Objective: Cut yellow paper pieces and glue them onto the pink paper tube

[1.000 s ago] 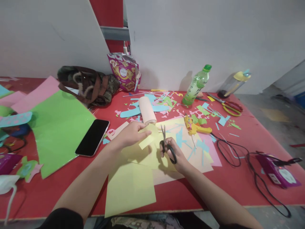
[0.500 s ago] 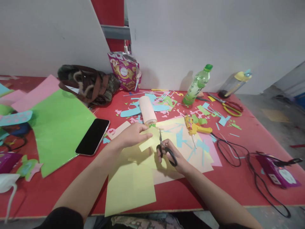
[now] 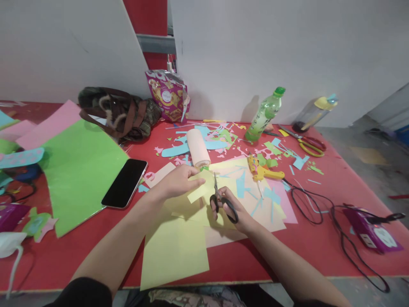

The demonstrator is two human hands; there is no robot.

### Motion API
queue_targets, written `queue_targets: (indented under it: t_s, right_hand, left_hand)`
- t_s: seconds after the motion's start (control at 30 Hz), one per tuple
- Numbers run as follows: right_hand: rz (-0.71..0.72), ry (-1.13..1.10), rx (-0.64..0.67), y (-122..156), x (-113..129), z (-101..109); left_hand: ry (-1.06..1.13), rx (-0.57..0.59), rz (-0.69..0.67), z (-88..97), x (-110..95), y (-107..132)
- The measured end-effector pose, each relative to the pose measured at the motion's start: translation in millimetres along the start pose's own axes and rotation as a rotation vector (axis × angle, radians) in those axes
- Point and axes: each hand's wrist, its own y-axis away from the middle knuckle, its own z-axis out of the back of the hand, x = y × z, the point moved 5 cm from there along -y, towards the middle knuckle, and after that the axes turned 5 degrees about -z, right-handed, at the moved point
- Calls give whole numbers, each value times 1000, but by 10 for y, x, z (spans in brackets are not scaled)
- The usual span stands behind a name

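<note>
My left hand [image 3: 177,181] pinches a small pale yellow paper piece [image 3: 200,188] just above the table. My right hand [image 3: 231,211] grips black-handled scissors [image 3: 220,198], fingers through the loops, blades nearly together at the right edge of that piece. Beneath both hands lie larger yellow sheets [image 3: 174,249] and a peach sheet [image 3: 220,234]. A peach paper roll [image 3: 198,147] lies just beyond my left hand.
A black phone [image 3: 125,183] rests on a green sheet [image 3: 76,170] to the left. A yellow glue gun [image 3: 260,169], a green bottle [image 3: 265,114], red-and-yellow scissors [image 3: 308,143], a brown bag [image 3: 118,113] and a snack pouch [image 3: 168,96] stand farther back. Black cables [image 3: 319,209] run to a purple device [image 3: 372,232].
The scissors, pointing up with blades apart a second ago, have come down and closed onto the yellow piece. My left hand has held the piece almost still.
</note>
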Motion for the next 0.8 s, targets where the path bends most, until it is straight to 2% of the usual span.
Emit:
queue_targets:
  t_s: [0.5,0.8]
  right_hand:
    - [-46,-17,-52,6,-22,17]
    - [-56,16,-78,5,-22,22]
  left_hand:
    - [27,5,27,4,-3,-3]
    - [-15,-1,-28,18,1,-11]
